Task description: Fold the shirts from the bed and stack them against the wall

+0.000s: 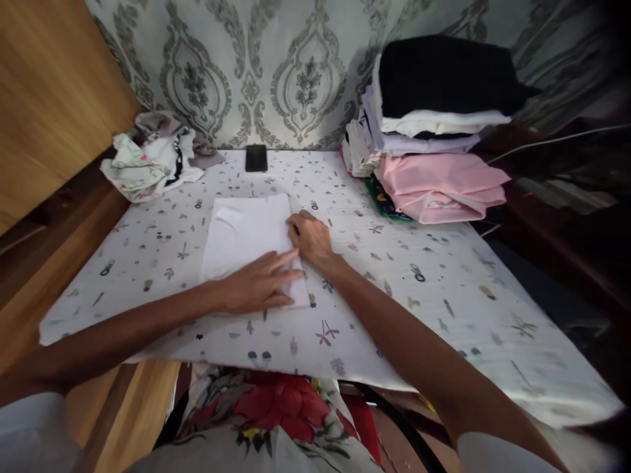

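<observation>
A folded white garment [246, 230] lies flat as a rectangle on the printed cloth in front of me, with a small raised flap near its upper left. My left hand [263, 284] rests palm down across its lower right part, fingers stretched and spread. At the garment's right edge is my right hand [311, 238], its fingers curled in and closed on that edge. The fingertips of my right hand are partly hidden behind its knuckles.
A black phone [256, 158] lies by the patterned wall. Crumpled clothes [152, 161] are heaped at the back left, beside a wooden panel [59, 85]. A tall stack of folded clothes [444, 82] stands at the back right, with a pink folded garment [444, 184] at its front.
</observation>
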Demonstrator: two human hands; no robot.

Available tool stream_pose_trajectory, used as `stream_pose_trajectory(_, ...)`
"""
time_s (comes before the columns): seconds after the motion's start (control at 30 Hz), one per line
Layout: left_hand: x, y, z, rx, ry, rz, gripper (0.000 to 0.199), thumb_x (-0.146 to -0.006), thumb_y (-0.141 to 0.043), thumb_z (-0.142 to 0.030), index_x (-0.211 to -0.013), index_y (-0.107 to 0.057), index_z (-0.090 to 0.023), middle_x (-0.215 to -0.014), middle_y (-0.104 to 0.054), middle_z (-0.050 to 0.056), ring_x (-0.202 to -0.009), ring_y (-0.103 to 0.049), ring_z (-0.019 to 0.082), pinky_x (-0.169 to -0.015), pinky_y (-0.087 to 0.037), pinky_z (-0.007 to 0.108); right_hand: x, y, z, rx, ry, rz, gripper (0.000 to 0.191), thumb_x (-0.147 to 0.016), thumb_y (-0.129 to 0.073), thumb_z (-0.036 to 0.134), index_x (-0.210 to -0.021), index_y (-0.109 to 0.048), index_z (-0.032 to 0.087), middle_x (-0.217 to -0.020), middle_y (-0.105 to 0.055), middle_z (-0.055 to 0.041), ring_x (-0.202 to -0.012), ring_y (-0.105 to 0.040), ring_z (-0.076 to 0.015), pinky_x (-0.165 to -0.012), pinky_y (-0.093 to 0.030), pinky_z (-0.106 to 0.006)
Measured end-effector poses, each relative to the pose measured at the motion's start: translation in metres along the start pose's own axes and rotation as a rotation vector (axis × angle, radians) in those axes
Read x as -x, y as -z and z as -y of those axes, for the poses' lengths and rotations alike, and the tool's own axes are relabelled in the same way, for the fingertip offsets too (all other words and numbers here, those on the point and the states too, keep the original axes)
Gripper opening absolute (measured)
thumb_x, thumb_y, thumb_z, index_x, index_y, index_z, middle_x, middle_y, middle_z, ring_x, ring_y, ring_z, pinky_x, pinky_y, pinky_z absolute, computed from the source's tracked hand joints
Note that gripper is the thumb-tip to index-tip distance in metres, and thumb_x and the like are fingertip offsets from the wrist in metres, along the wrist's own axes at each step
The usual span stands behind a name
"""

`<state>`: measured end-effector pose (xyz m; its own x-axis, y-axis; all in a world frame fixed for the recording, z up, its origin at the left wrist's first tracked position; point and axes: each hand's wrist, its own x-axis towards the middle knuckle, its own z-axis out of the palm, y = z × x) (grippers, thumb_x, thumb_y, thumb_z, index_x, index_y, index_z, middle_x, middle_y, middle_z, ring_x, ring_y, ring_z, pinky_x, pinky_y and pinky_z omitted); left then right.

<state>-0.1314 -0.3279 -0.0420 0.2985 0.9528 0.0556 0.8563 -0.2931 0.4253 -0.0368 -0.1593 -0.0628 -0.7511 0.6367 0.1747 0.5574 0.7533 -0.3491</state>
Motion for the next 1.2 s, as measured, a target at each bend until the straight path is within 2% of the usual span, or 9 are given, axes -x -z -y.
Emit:
stream_pose_trajectory(0.17, 0.022, -0.003, -0.005, -0.025, 0.038, 0.006, 0.055, -0.102, -0.042, -0.049, -0.151, -0.039, -0.024, -0.163, -0.034, 0.011, -0.153, -0.026, 0.023, -0.128, -0.013, 0.046, 0.002, -0.002, 0.001, -0.008, 0.017, -0.036, 0.032, -0.094, -0.045, 0.016, -0.113, -0.071, 0.018, -0.114, -0.069, -0.0095, -0.093, -0.064, -0.0203, -0.078, -0.046, -0.03)
stream_pose_trajectory(0.33, 0.036, 0.013, 0.007, 0.145, 0.119, -0.064, 0.045, -0.102, -0.043, -0.042, -0.143, -0.049, -0.027, -0.158, -0.044, 0.008, -0.146, -0.041, 0.025, -0.122, -0.033, 0.043, -0.003, -0.005, -0.008, -0.072, 0.016, -0.062, 0.031, -0.092, -0.047, 0.017, -0.11, -0.072, 0.02, -0.109, -0.069, -0.0076, -0.087, -0.065, -0.0187, -0.078, -0.048, -0.03)
stream_pose_trajectory(0.43, 0.027, 0.035, 0.046, 0.191, 0.201, -0.211, 0.035, -0.1, -0.041, -0.037, -0.128, -0.06, -0.026, -0.145, -0.057, 0.008, -0.134, -0.053, 0.024, -0.113, -0.043, 0.039, -0.023, -0.003, -0.015, -0.159, -0.059, -0.093, 0.034, -0.091, -0.048, 0.017, -0.117, -0.069, 0.02, -0.114, -0.067, -0.0081, -0.086, -0.066, -0.0179, -0.081, -0.05, -0.03)
stream_pose_trajectory(0.53, 0.01, 0.062, 0.107, 0.027, 0.369, -0.314, 0.033, -0.092, -0.047, -0.033, -0.116, -0.064, -0.019, -0.13, -0.064, 0.014, -0.123, -0.058, 0.027, -0.106, -0.046, 0.041, -0.057, 0.0, -0.019, -0.211, -0.158, -0.054, 0.042, -0.09, -0.053, 0.02, -0.131, -0.062, 0.017, -0.122, -0.065, -0.0111, -0.097, -0.066, -0.0194, -0.088, -0.05, -0.031)
stream_pose_trajectory(0.67, -0.004, 0.086, 0.172, -0.143, 0.645, -0.229, 0.048, -0.079, -0.06, -0.04, -0.12, -0.063, -0.016, -0.125, -0.064, 0.016, -0.117, -0.06, 0.031, -0.097, -0.049, 0.041, -0.1, -0.001, -0.022, -0.234, -0.213, 0.033, 0.042, -0.082, -0.066, 0.023, -0.123, -0.066, 0.011, -0.101, -0.072, -0.0092, -0.087, -0.068, -0.0182, -0.076, -0.052, -0.026)
stream_pose_trajectory(0.77, -0.006, 0.092, 0.19, -0.113, 0.686, -0.151, 0.053, -0.071, -0.066, -0.044, -0.117, -0.065, -0.019, -0.108, -0.07, 0.01, -0.101, -0.065, 0.029, -0.081, -0.051, 0.034, -0.117, -0.005, -0.024, -0.252, -0.207, 0.076, 0.028, -0.072, -0.073, 0.02, -0.099, -0.073, 0.014, -0.082, -0.071, -0.002, -0.075, -0.065, -0.0146, -0.068, -0.048, -0.022)
stream_pose_trajectory(0.93, -0.007, 0.098, 0.185, -0.087, 0.697, -0.144, 0.021, -0.066, -0.064, -0.036, -0.081, -0.064, -0.021, -0.074, -0.067, 0.001, -0.074, -0.063, 0.022, -0.064, -0.044, 0.028, -0.12, -0.004, -0.023, -0.305, -0.189, 0.079, 0.008, -0.063, -0.07, 0.013, -0.068, -0.065, 0.017, -0.064, -0.062, 0.0036, -0.065, -0.059, -0.0122, -0.061, -0.043, -0.021)
stream_pose_trajectory(1.13, 0.021, 0.105, 0.14, -0.143, 0.46, -0.359, 0.012, -0.077, -0.054, -0.033, -0.079, -0.054, -0.021, -0.083, -0.063, 0.002, -0.081, -0.057, 0.021, -0.073, -0.043, 0.029, -0.081, 0.016, -0.017, -0.432, -0.112, 0.022, 0.01, -0.072, -0.058, 0.017, -0.082, -0.061, 0.019, -0.068, -0.059, 0.005, -0.057, -0.051, -0.0102, -0.057, -0.041, -0.022)
stream_pose_trajectory(1.2, 0.039, 0.099, 0.117, -0.184, 0.358, -0.343, 0.01, -0.082, -0.051, -0.031, -0.079, -0.052, -0.022, -0.084, -0.061, 0.003, -0.084, -0.056, 0.022, -0.075, -0.042, 0.03, -0.052, 0.022, -0.02, -0.438, 0.004, 0.005, 0.012, -0.073, -0.056, 0.014, -0.083, -0.06, 0.02, -0.069, -0.058, 0.0047, -0.059, -0.051, -0.0109, -0.06, -0.041, -0.023)
